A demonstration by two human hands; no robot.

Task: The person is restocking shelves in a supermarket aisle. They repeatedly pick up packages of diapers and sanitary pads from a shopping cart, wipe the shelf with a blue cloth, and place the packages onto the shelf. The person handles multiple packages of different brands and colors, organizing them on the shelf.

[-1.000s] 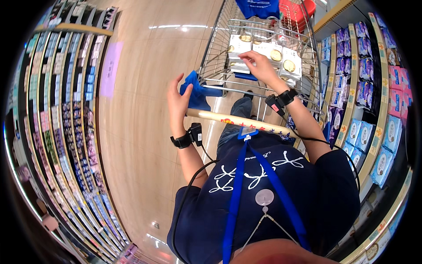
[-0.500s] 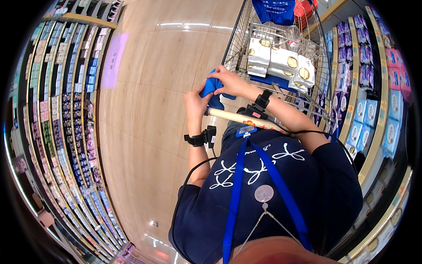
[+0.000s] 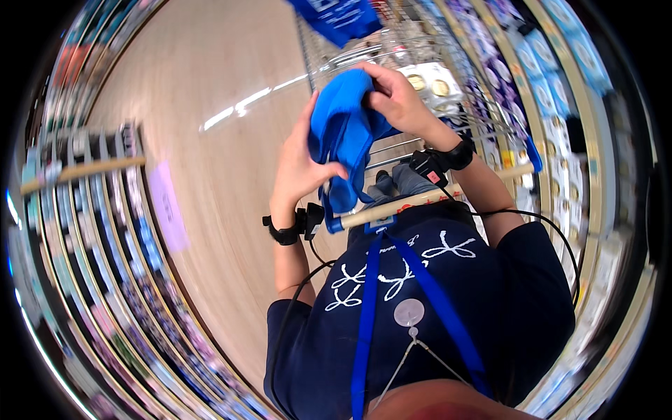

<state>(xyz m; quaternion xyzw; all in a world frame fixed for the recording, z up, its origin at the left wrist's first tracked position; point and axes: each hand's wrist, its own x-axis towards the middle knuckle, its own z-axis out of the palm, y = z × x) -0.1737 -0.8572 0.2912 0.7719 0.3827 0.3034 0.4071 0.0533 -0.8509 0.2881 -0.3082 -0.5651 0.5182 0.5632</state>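
A bright blue piece of cloth [image 3: 343, 105] with folds and a rounded upper edge is held up between my two hands, above the left end of the cart's pale handle bar [image 3: 367, 211]. My left hand [image 3: 297, 164] grips its left side, the thumb laid across the front and the fingers partly behind it. At the upper right edge, my right hand [image 3: 402, 101] pinches the cloth with thumb and curled fingers. Its lower folds hang close to the handle's end. From these folds I cannot tell whether it is a cap, a bag or a garment.
Beyond my hands stands the wire shopping cart [image 3: 392, 150], holding white packs [image 3: 437, 82]. A blue bag [image 3: 343, 19] hangs on its far side. Packed shelves line the right [image 3: 556, 140] and the left [image 3: 105, 231]. A purple floor sticker [image 3: 168, 206] lies beside the left shelves.
The bunched blue cloth has been opened out and raised, and now looks larger. My hands have moved farther apart. The view has turned, shifting the cart and shelves.
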